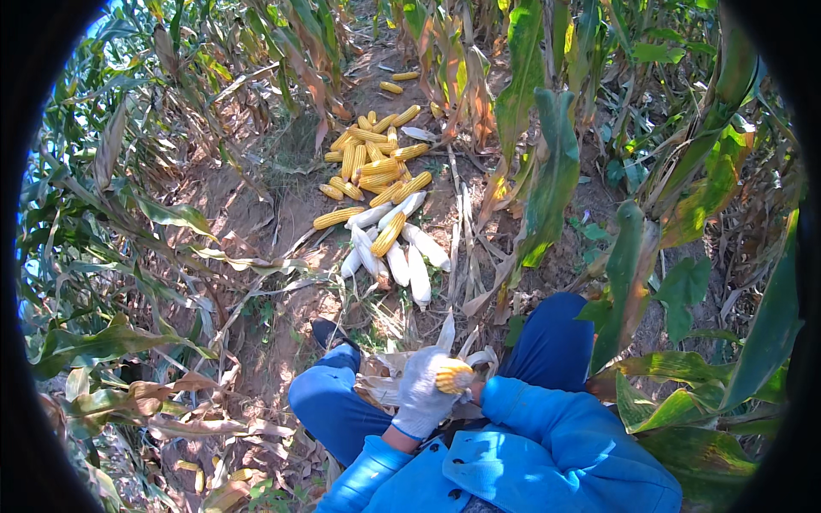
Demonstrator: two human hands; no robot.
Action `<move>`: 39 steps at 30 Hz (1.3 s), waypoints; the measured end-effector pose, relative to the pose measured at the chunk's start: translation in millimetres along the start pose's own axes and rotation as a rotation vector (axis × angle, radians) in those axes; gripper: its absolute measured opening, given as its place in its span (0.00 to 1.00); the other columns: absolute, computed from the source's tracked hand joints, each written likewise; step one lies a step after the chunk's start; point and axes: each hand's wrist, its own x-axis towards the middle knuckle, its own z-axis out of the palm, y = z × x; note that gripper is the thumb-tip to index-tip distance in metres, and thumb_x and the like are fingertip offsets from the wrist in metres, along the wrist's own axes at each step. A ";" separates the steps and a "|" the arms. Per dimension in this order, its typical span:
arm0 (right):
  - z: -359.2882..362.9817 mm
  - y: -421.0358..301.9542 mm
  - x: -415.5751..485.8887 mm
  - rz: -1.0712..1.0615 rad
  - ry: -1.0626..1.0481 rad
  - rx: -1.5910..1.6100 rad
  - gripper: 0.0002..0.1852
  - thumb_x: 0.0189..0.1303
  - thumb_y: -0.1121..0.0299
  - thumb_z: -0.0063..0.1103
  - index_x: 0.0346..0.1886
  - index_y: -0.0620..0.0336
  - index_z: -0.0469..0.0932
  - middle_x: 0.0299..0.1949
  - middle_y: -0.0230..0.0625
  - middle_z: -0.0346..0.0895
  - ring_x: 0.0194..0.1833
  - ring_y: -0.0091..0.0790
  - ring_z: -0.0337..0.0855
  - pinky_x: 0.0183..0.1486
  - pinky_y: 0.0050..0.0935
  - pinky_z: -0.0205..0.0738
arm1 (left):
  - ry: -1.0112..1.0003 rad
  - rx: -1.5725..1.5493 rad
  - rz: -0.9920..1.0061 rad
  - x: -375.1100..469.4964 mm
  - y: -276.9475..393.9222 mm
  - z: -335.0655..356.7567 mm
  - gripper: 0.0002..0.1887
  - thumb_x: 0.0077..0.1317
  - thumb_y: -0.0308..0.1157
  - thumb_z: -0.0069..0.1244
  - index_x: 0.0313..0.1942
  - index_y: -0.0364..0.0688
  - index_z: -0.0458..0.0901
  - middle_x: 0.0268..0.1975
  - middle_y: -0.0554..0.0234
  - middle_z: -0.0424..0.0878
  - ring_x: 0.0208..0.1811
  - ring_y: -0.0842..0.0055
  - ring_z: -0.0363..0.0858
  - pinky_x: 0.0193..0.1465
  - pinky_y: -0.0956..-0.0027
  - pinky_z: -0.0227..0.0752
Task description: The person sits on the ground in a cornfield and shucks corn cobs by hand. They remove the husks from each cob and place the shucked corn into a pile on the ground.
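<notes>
My left hand, in a pale knitted work glove, closes around a corn cob whose yellow kernels face up, close to my lap. My right hand is mostly hidden behind the cob and the blue sleeve; its hold cannot be made out. Dry husks lie between my knees under the hands. Ahead on the soil is a heap of bare yellow corn cobs. At its near edge several cobs in white husks lie together, with one bare yellow cob on top of them.
Corn stalks with green and dry leaves stand close on both sides, some reaching near my right knee. A few bare cobs lie among dry leaves at the lower left. Two more cobs rest beyond the heap, between the rows.
</notes>
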 end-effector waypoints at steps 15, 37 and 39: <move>-38.2 -73.0 34.0 0.144 -0.307 -0.198 0.19 0.61 0.50 0.53 0.48 0.49 0.78 0.38 0.44 0.83 0.40 0.50 0.84 0.43 0.45 0.77 | 0.553 -1.131 -0.922 65.7 -122.2 -96.2 0.14 0.70 0.39 0.45 0.44 0.38 0.77 0.32 0.57 0.80 0.30 0.64 0.80 0.38 0.61 0.79; 7.0 128.1 205.7 1.125 0.022 1.391 0.20 0.64 0.54 0.62 0.49 0.57 0.73 0.36 0.33 0.79 0.32 0.30 0.81 0.33 0.31 0.80 | 0.507 -0.731 -0.784 147.4 -103.3 -126.4 0.14 0.68 0.27 0.48 0.53 0.34 0.76 0.45 0.60 0.81 0.43 0.78 0.80 0.46 0.76 0.74; -19.6 144.3 239.3 1.020 0.049 1.313 0.22 0.62 0.50 0.63 0.48 0.55 0.73 0.33 0.31 0.76 0.31 0.30 0.80 0.31 0.33 0.81 | 0.379 -0.401 -0.793 161.8 -94.2 -142.7 0.15 0.68 0.32 0.47 0.50 0.31 0.75 0.44 0.51 0.82 0.38 0.70 0.82 0.44 0.68 0.78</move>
